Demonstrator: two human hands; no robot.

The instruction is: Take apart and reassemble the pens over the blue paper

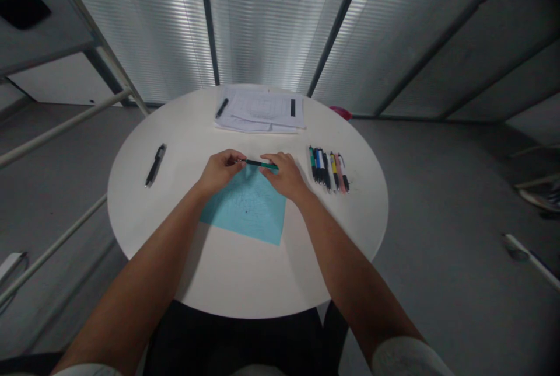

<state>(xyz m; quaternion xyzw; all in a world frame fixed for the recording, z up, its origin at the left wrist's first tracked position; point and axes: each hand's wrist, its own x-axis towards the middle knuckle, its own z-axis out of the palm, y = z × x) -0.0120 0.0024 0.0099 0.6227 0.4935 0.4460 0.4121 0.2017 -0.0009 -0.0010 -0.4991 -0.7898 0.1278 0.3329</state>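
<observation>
A green and black pen (258, 163) lies crosswise between my two hands, above the far part of a blue sheet of paper (249, 209). The fingers of my left hand (221, 169) pinch its silvery tip end. At the green end, my right hand (283, 173) grips it between thumb and fingers. Small dark marks show on the blue sheet, too faint to read. To the right of my right hand, several pens (328, 169) in different colours lie side by side in a row.
The round white table (245, 282) carries a stack of printed papers (262, 110) at the back, with a dark pen (221, 108) on it. A black pen (156, 164) lies alone at the left. White metal rails (65, 125) stand left of the table; blinds (262, 25) hang behind it.
</observation>
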